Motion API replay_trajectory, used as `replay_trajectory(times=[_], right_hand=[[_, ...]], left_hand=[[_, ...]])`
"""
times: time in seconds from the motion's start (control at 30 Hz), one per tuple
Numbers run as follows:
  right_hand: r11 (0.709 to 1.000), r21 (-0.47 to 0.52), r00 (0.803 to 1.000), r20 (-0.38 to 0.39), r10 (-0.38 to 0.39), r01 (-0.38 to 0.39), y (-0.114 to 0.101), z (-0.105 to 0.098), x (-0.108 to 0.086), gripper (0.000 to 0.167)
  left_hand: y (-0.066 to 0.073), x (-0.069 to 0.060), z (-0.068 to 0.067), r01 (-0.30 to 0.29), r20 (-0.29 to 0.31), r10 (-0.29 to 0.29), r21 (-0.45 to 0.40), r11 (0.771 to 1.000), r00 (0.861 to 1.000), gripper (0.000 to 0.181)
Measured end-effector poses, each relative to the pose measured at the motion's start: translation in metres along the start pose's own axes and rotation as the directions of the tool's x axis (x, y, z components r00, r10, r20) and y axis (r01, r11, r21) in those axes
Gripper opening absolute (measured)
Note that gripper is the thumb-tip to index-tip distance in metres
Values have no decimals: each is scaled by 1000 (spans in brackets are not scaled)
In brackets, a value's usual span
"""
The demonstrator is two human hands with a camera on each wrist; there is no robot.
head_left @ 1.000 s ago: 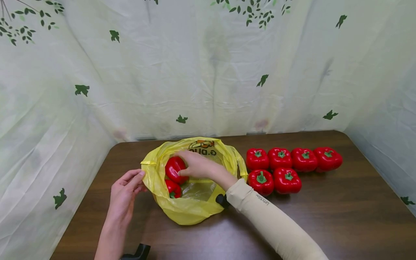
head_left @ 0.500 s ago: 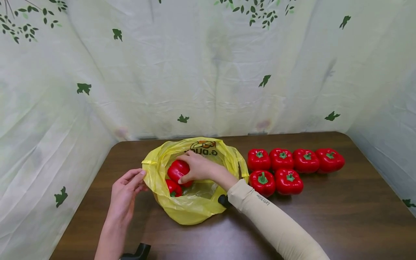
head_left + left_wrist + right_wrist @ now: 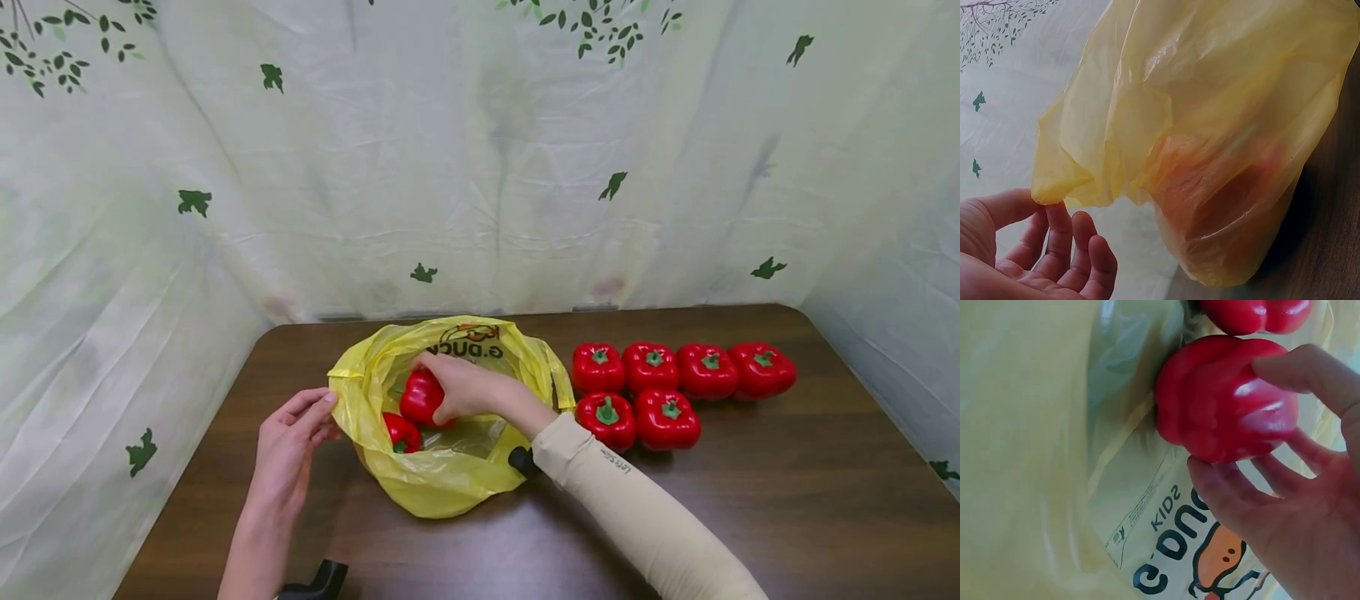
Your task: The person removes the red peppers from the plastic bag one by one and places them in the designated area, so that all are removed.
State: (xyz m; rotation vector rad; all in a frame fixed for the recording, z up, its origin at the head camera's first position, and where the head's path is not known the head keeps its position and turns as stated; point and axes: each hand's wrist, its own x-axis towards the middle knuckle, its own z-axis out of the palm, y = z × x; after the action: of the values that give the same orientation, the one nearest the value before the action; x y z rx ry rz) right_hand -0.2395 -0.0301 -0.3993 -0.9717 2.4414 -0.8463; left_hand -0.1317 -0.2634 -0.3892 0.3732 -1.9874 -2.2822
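A yellow plastic bag (image 3: 427, 492) stands open-mouthed on the table, with a printed duck logo on its far inner wall. My left hand (image 3: 288, 437) pinches the bag's left rim between thumb and fingertip, as the left wrist view also shows. Inside the bag, my right hand (image 3: 471, 388) grips a red bell pepper (image 3: 421, 397) with the thumb on one side and fingers on the other. Beside it in the bag lies another red bell pepper (image 3: 402, 432), its green stem partly visible. In the right wrist view, the held pepper (image 3: 1222, 403) nearly touches that other pepper (image 3: 1254, 314).
Several red bell peppers (image 3: 667, 419) stand in two rows on the brown table (image 3: 787, 483), right of the bag. A black object (image 3: 322, 581) shows at the front edge near my left forearm. A pale leaf-and-bird printed cloth (image 3: 480, 167) hangs behind and at both sides.
My right hand has shifted the gripped pepper rightward and slightly down inside the bag, apart from the left wall. The left hand keeps its pinch on the rim.
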Motion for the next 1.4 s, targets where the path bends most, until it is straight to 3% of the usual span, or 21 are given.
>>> replay_trajectory(times=[0.13, 0.33, 0.63, 0.8, 1.0, 1.17, 1.4], right_hand=[[1000, 4, 1000, 4, 21, -21, 2, 4, -1, 76], [996, -64, 996, -66, 53, -57, 2, 12, 0, 85], [980, -167, 993, -68, 95, -106, -3, 10, -2, 81], [981, -156, 991, -79, 108, -119, -7, 3, -7, 80], [990, -112, 992, -105, 71, -83, -14, -3, -21, 80], [998, -49, 981, -189, 31, -42, -17, -7, -35, 80], [999, -18, 942, -335, 24, -32, -17, -7, -53, 81]], left_hand=[[-1, 0, 0, 5, 2, -5, 4, 1000, 1000, 20], [-2, 0, -1, 19, -5, -19, 13, 1000, 1000, 21], [-2, 1, -1, 10, -4, -10, 5, 1000, 1000, 19], [-2, 2, -1, 8, -3, -8, 8, 1000, 1000, 20], [-2, 2, -1, 8, -5, -8, 12, 1000, 1000, 21], [-2, 2, 0, 0, -4, 0, 12, 1000, 1000, 19], [0, 2, 0, 6, -2, -6, 19, 1000, 1000, 21]])
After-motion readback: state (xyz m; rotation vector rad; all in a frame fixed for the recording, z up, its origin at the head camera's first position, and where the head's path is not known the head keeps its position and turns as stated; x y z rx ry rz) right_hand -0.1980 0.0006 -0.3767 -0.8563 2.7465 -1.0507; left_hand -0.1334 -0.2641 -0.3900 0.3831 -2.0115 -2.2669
